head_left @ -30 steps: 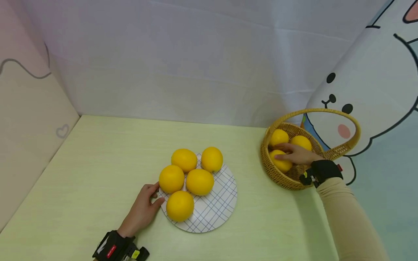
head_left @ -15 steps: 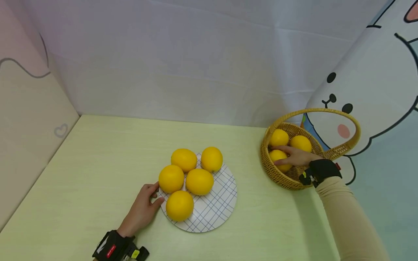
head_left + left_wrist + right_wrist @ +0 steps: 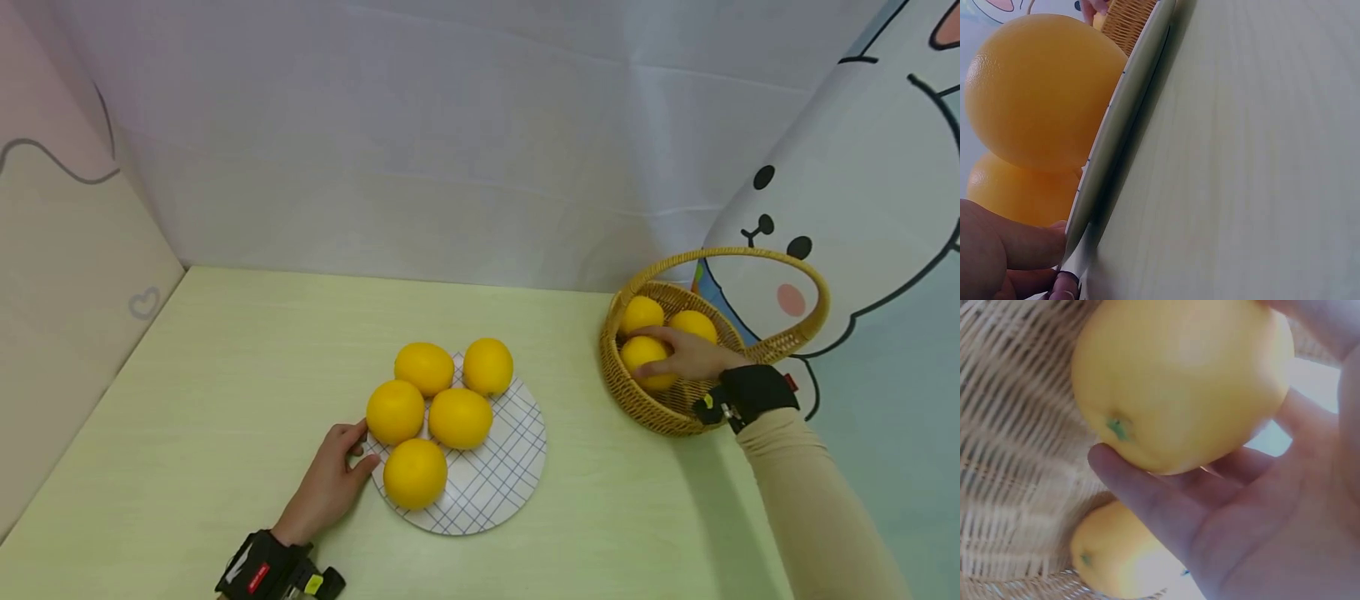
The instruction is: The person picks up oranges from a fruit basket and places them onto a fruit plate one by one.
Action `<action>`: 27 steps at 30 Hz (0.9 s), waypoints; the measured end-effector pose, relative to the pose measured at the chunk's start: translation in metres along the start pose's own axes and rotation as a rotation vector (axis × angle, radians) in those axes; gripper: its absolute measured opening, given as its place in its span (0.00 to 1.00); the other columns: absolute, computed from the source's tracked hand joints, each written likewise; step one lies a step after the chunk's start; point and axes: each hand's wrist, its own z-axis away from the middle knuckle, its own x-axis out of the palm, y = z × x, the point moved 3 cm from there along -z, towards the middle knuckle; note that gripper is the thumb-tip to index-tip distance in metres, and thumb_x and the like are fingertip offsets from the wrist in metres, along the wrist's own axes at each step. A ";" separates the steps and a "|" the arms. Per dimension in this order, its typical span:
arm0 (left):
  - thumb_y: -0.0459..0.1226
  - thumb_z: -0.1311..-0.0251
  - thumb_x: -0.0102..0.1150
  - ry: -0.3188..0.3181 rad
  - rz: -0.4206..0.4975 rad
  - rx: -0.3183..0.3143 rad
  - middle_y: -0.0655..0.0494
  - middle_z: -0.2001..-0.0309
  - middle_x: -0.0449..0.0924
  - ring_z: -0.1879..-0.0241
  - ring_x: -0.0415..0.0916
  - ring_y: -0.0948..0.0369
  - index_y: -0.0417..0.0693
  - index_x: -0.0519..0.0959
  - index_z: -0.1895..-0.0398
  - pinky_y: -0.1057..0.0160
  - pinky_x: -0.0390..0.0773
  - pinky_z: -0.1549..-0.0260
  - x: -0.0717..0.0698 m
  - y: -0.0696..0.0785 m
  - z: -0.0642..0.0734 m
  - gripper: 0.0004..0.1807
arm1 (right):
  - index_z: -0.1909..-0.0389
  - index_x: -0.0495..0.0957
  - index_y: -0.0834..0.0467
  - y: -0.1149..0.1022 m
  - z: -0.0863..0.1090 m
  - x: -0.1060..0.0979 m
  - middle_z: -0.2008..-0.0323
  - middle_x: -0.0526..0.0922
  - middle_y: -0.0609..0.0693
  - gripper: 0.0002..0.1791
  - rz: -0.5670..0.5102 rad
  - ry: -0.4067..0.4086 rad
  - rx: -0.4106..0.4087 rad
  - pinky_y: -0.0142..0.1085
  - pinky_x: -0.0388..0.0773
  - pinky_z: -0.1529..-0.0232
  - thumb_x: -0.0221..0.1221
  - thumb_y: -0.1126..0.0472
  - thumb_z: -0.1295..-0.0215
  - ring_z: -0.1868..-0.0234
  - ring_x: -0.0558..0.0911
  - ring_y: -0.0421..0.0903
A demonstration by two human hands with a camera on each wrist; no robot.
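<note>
My left hand [image 3: 324, 483] pinches the left rim of a round white plate [image 3: 506, 471] with blue crossed lines. In the left wrist view the thumb lies over the rim and fingers [image 3: 1065, 286] show at its underside. Several yellow oranges [image 3: 461, 418] sit on the plate, mostly on its left and far side. Over at the right, my right hand [image 3: 693, 354] reaches into a wicker basket [image 3: 637, 407] and grips an orange [image 3: 1179, 375] with a green stem spot, thumb and fingers around it. Two more oranges [image 3: 693, 325] lie in the basket behind that hand.
The basket's tall arched handle [image 3: 813, 312] rises over the right wrist. A pale wood-grain table [image 3: 262, 350] lies under everything. White cloth [image 3: 412, 150] stands along the back, and a cartoon-printed panel [image 3: 847, 208] borders the right side.
The right hand's fingers and thumb have closed around the near orange in the basket, and the orange has shifted slightly. The left hand and plate stay nearly in place.
</note>
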 end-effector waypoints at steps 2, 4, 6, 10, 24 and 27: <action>0.35 0.37 0.56 -0.003 0.002 -0.001 0.47 0.55 0.65 0.61 0.62 0.57 0.32 0.63 0.31 0.62 0.66 0.67 -0.001 -0.001 -0.001 0.32 | 0.31 0.61 0.63 -0.004 0.003 -0.005 0.37 0.65 0.69 0.44 0.007 0.019 0.006 0.58 0.66 0.46 0.61 0.42 0.42 0.40 0.67 0.65; 0.35 0.37 0.56 -0.007 0.005 -0.003 0.47 0.55 0.65 0.61 0.62 0.57 0.32 0.63 0.31 0.61 0.66 0.66 -0.001 -0.001 -0.003 0.32 | 0.30 0.61 0.62 -0.009 0.007 -0.010 0.35 0.64 0.69 0.45 0.012 0.035 0.009 0.57 0.67 0.47 0.60 0.41 0.42 0.39 0.66 0.65; 0.35 0.37 0.56 -0.011 0.011 0.000 0.46 0.54 0.65 0.60 0.62 0.56 0.32 0.63 0.31 0.61 0.66 0.66 -0.002 -0.002 -0.005 0.32 | 0.30 0.60 0.61 -0.015 0.011 -0.015 0.35 0.64 0.69 0.45 0.022 0.054 0.013 0.54 0.68 0.50 0.60 0.40 0.42 0.42 0.69 0.63; 0.35 0.37 0.56 -0.014 0.018 0.010 0.46 0.54 0.65 0.59 0.62 0.56 0.32 0.63 0.31 0.62 0.66 0.66 -0.002 -0.003 -0.008 0.32 | 0.31 0.62 0.60 -0.030 0.017 -0.024 0.40 0.69 0.66 0.44 0.032 0.091 0.003 0.48 0.70 0.56 0.61 0.40 0.43 0.51 0.73 0.57; 0.35 0.36 0.56 -0.040 0.022 -0.001 0.46 0.54 0.65 0.60 0.62 0.56 0.31 0.62 0.31 0.61 0.65 0.66 -0.005 -0.010 -0.018 0.32 | 0.32 0.66 0.51 -0.096 0.024 -0.016 0.42 0.74 0.52 0.39 0.068 0.126 -0.155 0.44 0.73 0.55 0.62 0.41 0.44 0.54 0.73 0.48; 0.35 0.36 0.56 -0.037 0.024 0.003 0.46 0.54 0.65 0.60 0.62 0.56 0.31 0.62 0.31 0.61 0.65 0.66 -0.005 -0.010 -0.018 0.32 | 0.33 0.67 0.52 -0.114 0.026 -0.009 0.38 0.71 0.52 0.39 0.069 0.132 -0.203 0.47 0.71 0.48 0.63 0.44 0.45 0.46 0.71 0.48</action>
